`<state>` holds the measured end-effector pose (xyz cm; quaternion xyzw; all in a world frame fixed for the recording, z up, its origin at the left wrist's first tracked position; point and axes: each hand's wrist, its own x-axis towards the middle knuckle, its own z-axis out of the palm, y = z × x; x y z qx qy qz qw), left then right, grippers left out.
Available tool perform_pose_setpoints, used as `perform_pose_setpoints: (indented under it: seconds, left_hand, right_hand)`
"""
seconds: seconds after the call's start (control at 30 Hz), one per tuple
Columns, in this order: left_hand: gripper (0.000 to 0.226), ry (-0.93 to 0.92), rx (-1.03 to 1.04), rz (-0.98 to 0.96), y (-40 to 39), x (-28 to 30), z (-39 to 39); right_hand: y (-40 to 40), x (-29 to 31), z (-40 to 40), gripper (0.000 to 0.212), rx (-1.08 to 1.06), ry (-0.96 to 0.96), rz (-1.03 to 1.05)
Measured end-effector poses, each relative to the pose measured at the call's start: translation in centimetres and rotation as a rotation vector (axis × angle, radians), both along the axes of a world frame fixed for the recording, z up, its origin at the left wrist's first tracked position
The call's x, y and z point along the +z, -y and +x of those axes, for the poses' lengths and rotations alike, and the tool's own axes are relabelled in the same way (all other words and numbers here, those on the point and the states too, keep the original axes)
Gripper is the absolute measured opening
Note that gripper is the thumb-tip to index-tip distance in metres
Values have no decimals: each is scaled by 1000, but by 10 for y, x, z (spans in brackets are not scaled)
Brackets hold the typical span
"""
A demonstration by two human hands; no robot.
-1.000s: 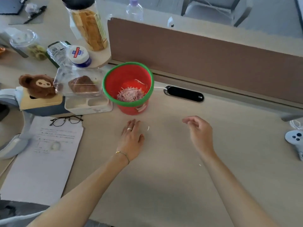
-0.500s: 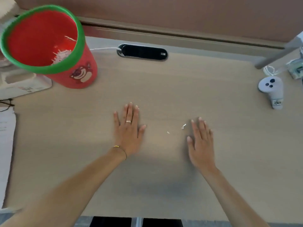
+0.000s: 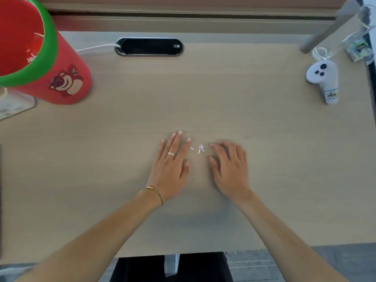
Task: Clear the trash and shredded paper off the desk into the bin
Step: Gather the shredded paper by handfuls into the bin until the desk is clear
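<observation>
Paper shreds (image 3: 199, 148) lie on the desk (image 3: 130, 127) between both hands (bin (image 3: 43, 58) far left).

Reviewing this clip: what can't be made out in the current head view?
- Red bin: the left and top edges cut it off, so how full it is stays unknown.
- Paper scraps between the left hand and right hand: too small to count.
- Right hand's fingertips: motion-blurred, contact with the desk unclear.
- White controller: label partly unreadable.

Partial "Hoo" on white controller (image 3: 323, 78) label; rest unreadable.
</observation>
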<state>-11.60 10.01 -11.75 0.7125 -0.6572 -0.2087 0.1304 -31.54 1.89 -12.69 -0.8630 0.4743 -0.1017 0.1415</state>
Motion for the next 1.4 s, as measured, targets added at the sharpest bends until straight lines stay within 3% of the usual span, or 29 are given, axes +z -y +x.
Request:
perform_pose_setpoints:
  seconds: [0.07,0.2,0.3,0.37,0.5,0.7,0.93,1.03,1.1,1.17,1.27,1.33,1.4]
  left_hand:
    - [61,-38,37,-27,-1,2,4]
    - [71,-184,-6,39,3,18,-11]
    - [81,-266,-91,124,12,31,-22]
    - [83,-281,-20,84,18,33,-17]
    - [80,-285,222,-6,22,26,6]
    - [76,-246,244,-24,9,22,19]
    - [69,-209,263,-43,4,22,18]
    - [51,-142,282,-43,4,22,19]
    - [38,-96,292,-15,4,23,18]
    - [29,-89,304,39,5,25,17]
    - [17,-67,283,99,9,28,16]
    - [8,-7,234,113,17,30,15]
    - [16,78,137,119,29,30,10]
  right_hand:
    - [7,2,6,27,-34,0,-57]
    - [16,2,25,28,44,-78,-93]
    - [17,3,32,33,57,-44,-12]
    - [17,6,30,35,-6,2,61]
    - [18,6,34,32,-29,-124,-27]
    - [15,4,60,41,69,-345,-63]
    - [27,2,54,19,263,-447,-198]
    - [35,15,59,6,357,-478,-112]
    - [42,28,63,8,407,-510,33]
    - [48,35,60,18,361,-415,209]
    - [50,36,42,38,108,-150,444]
    - [47,37,31,39,-35,60,576]
    - [44,39,23,38,-131,182,666]
